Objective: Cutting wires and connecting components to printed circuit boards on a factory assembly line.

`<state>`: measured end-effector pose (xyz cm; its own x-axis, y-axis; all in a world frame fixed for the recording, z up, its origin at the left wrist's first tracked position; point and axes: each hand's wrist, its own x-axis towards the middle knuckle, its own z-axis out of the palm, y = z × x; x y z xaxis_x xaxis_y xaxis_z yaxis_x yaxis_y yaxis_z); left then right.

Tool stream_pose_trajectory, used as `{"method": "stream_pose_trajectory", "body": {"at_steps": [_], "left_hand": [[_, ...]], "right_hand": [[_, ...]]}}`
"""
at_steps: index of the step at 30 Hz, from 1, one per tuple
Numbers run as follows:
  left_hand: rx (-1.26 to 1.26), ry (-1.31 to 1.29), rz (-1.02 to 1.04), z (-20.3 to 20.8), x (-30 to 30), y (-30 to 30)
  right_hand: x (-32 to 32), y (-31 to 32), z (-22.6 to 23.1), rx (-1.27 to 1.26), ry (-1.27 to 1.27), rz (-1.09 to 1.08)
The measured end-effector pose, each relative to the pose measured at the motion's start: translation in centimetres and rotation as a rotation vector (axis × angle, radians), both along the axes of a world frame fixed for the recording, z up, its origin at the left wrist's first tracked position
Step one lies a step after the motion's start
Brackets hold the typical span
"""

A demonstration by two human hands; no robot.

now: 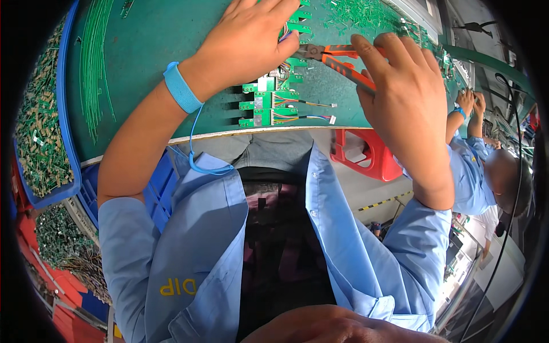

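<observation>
My left hand (249, 43) lies over a column of small green circuit boards (263, 108), its fingers stretched out and thumb apart from them; some fingertips run past the upper edge of the view. My right hand (400, 86) is closed on orange-and-grey cutting pliers (347, 70). Their dark jaws point left and are close to the boards' right side, beside my left thumb. From the two nearest boards, bundles of coloured wires (306, 118) stretch right, ending in small white connectors (333, 119). My left hand hides part of the column.
Long thin green strips (94, 63) lie at the table's left; small green scraps (357, 17) are scattered at the far right. Beyond the left edge stands a blue bin (71, 143) full of board pieces. A red stool (372, 157) is under the table. Another person's hands (469, 102) work at right.
</observation>
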<state>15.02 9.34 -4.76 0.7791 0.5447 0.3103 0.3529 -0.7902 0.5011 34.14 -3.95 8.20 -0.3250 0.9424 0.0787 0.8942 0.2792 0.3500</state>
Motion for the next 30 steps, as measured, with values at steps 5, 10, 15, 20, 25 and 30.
{"method": "stream_pose_trajectory", "body": {"at_steps": [5, 10, 15, 20, 25, 30], "left_hand": [[-0.074, -0.021, 0.006, -0.6, 0.5, 0.4], [-0.055, 0.004, -0.019, -1.8, 0.4, 0.8], [-0.030, 0.021, -0.039, -2.5, 0.6, 0.7], [-0.032, 0.040, -0.049, -5.1, 0.1, 0.8], [-0.012, 0.036, -0.042, -6.8, 0.7, 1.0], [0.029, 0.038, -0.020, -8.2, -2.6, 2.2]], "right_hand": [[-0.3, -0.2, 0.3, -0.020, -0.048, -0.059], [-0.4, -0.6, -0.2, -0.023, -0.038, -0.058], [-0.1, -0.5, -0.4, -0.023, -0.037, -0.044], [-0.8, -1.6, 0.6, -0.359, 0.011, -0.369], [1.2, -2.1, -0.2, -0.202, -0.090, -0.485], [2.2, -3.1, 1.2, -0.136, 0.153, -0.055]]}}
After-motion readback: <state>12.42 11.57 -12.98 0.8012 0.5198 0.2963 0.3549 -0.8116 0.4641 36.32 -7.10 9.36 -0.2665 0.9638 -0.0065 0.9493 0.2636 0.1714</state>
